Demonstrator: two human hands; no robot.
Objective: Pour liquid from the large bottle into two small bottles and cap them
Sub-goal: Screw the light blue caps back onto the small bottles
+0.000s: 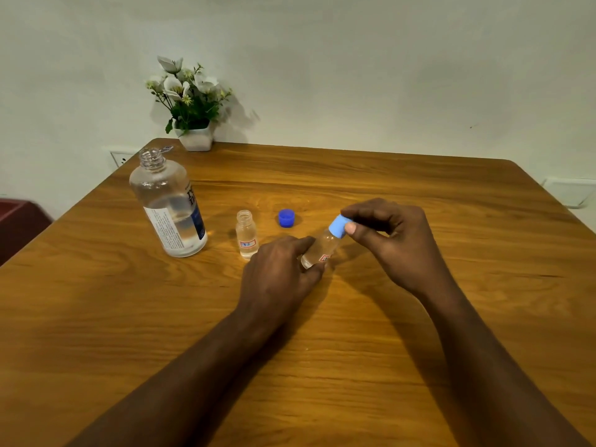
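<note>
Brown wooden table (419, 317); uncapped large clear plastic bottle (167, 204) upright at left, part full.
Left hand (277, 272) fingers clamp tilted small clear bottle (319, 250) near centre; right hand (393, 240) pinches its light blue cap (338, 228). Second small open bottle (246, 235) upright beside; dark blue cap (286, 218) loose behind.

Light blue cap (337, 226), dark blue cap (286, 218), wood-grain table (387, 188).

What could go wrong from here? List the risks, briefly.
The held small bottle is tilted; if the light blue cap that the right hand pinches is not tight, liquid may leak. The open small bottle stands close beside the left hand; a nudge could tip it. The large bottle is uncapped too.
</note>
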